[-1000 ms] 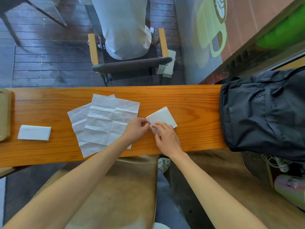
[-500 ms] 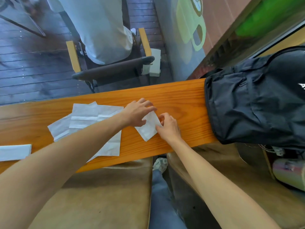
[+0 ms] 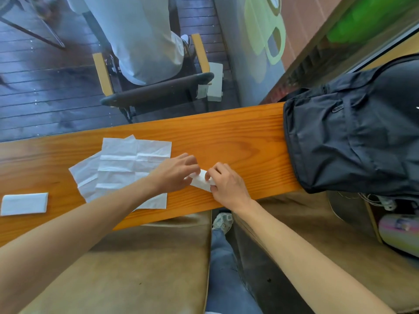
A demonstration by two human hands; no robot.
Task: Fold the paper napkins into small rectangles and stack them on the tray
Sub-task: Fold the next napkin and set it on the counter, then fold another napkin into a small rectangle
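Note:
A small white folded napkin (image 3: 200, 181) lies on the wooden table (image 3: 238, 141) near its front edge, mostly covered by my fingers. My left hand (image 3: 174, 173) presses on its left end and my right hand (image 3: 226, 185) pinches its right end. Left of my hands lie unfolded white napkins (image 3: 123, 165), overlapping each other, with my left forearm across their lower corner. A finished folded napkin rectangle (image 3: 23, 203) rests flat at the far left of the table. The tray is out of view.
A large black backpack (image 3: 353, 141) sits on the right end of the table. Beyond the table's far edge a person sits on a chair (image 3: 156, 89). Below the front edge are tan seat cushions (image 3: 145, 264).
The napkin under my hands has gone from a wide folded square to a narrower piece. Both hands have closed in over it. The view has shifted right, taking the tray out of frame.

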